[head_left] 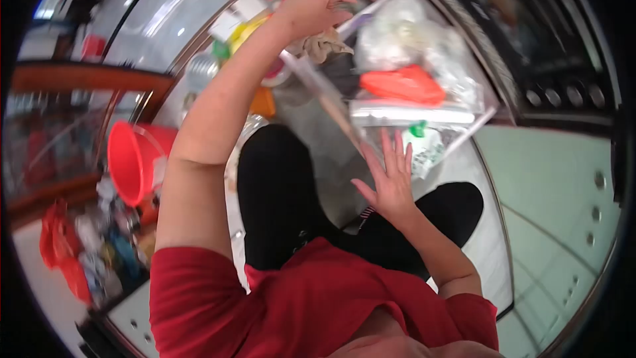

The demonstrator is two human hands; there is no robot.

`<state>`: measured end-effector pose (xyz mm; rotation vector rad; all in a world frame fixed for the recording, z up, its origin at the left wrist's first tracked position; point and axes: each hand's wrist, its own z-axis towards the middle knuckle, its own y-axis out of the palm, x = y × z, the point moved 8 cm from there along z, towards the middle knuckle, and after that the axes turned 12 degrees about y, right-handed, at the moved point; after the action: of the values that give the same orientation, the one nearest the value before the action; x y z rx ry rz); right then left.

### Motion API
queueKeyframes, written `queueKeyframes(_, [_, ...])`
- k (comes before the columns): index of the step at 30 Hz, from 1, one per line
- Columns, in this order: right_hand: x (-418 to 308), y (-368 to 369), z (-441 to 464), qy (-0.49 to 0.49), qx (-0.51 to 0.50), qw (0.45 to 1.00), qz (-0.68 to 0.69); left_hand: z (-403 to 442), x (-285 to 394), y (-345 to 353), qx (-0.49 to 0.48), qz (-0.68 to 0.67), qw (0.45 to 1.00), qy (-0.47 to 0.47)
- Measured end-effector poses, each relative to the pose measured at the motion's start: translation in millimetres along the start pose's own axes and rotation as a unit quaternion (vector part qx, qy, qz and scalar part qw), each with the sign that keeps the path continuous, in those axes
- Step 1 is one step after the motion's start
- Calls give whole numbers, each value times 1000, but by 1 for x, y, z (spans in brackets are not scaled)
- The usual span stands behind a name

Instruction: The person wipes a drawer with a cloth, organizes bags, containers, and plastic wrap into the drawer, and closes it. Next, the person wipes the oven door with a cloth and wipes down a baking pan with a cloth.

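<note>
My left hand [320, 12] reaches over the far left corner of a white drawer [491, 114], fingers bent and apart, with nothing visible in them. At the drawer's near edge, my right hand [391, 182] is spread, its fingertips by a clear zip bag [411, 114]. Inside the drawer lie clear plastic bags [397, 33], an orange-red bag [403, 85] and a white packet with green marks [427, 149]. Brown cloth [321, 46] and a dark grey item [341, 73] sit at the left, below my left hand.
A red bucket [136, 162] stands on the left, above a pile of bags and bottles [112, 245]. Yellow and green items [248, 32] lie beyond my left forearm. A dark appliance with knobs [563, 96] is at the upper right, beside pale green cabinet fronts [556, 179].
</note>
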<state>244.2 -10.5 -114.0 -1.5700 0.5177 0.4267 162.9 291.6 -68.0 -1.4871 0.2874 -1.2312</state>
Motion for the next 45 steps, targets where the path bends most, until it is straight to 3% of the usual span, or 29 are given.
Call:
queueKeyframes(4, [17,56,31,60,-14,992,-111,-111,-38,-56,74,7,994,-81])
queueKeyframes(8, [29,56,41,61,-20,986,-153,-234,-62,-79,66,-43,967,-244])
queueKeyframes(17, [49,48,55,43,4,982,-182,-457,-95,-29,88,-135,900,-405])
queueKeyframes(22, [92,11,90,8,36,984,-173,-449,-109,-6,97,-136,913,-373])
queueKeyframes(24, [89,-7,100,36,8,982,-184,-442,-108,-7,118,-206,897,-373])
queueKeyframes(29, [106,-33,96,2,73,977,-200,-452,-79,-25,123,-197,900,-370])
queueKeyframes(30, [159,-59,127,13,71,977,-201,-392,-78,-22,108,-190,902,-373])
queueKeyframes(33, [182,-75,135,36,125,965,-227,-390,-77,-24,98,-170,905,-377])
queueKeyframes(37, [164,-99,118,87,272,898,-334,-384,-62,-17,101,-181,902,-378])
queueKeyframes(45, [208,-128,152,185,333,845,-375,-411,-53,-36,130,-144,901,-388])
